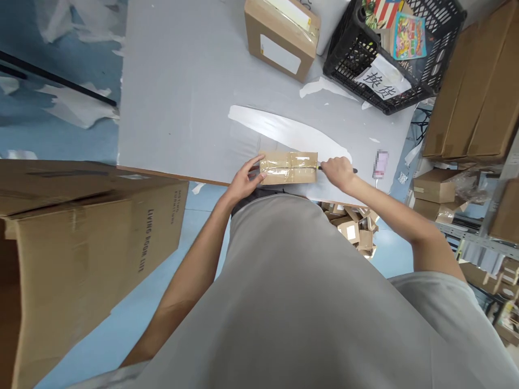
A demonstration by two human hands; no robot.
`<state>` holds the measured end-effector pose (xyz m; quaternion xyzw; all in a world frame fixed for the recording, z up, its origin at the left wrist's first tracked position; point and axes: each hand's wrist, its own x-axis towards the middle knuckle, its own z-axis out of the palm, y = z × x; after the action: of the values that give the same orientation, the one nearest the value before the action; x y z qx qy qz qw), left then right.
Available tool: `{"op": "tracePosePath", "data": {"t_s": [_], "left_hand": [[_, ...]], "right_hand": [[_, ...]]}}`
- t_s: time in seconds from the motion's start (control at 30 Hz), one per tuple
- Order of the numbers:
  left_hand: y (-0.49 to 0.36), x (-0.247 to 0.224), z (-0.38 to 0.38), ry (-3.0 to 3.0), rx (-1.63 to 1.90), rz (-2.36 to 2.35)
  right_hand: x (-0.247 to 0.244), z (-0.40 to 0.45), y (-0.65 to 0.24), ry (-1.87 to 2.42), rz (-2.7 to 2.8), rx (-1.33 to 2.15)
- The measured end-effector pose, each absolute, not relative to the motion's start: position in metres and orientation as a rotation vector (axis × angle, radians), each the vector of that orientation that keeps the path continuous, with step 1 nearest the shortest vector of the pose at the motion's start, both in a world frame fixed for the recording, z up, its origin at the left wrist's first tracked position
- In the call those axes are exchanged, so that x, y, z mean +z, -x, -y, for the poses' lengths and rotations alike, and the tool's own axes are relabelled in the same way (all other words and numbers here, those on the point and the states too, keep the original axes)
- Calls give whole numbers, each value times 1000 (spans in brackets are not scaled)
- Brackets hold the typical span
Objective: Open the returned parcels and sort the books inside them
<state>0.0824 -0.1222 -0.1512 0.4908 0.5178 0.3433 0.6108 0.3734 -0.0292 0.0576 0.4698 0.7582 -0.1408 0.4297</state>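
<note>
A small taped cardboard box (288, 175) lies at the near edge of the grey table. My left hand (245, 181) grips its left end, with fingers on the top corner and the thumb lower down. My right hand (338, 172) is closed round a slim box cutter (355, 170), whose dark end sticks out to the right of the fist. The cutter's tip meets the right end of the box, near the taped middle seam; the blade itself is too small to make out. Just beyond the box lies a long strip of white paper (284, 127).
At the back of the table (174, 81) stand a larger labelled carton (279, 46) and a black plastic crate (389, 70) holding colourful books. A blurred phone-like object (380, 164) lies right. A big carton (81, 259) stands at left, and cardboard scraps (357, 229) lie below the table.
</note>
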Motion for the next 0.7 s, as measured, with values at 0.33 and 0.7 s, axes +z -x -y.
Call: {"op": "tracePosePath", "data": {"t_s": [0.33, 0.7], "left_hand": [[-80, -154, 120, -1146, 791, -1203], [-14, -171, 114, -1092, 811, -1383]], "right_hand": [[65, 32, -426, -1266, -1885, -430], [-46, 84, -414, -2477, -1473, -1839]]}}
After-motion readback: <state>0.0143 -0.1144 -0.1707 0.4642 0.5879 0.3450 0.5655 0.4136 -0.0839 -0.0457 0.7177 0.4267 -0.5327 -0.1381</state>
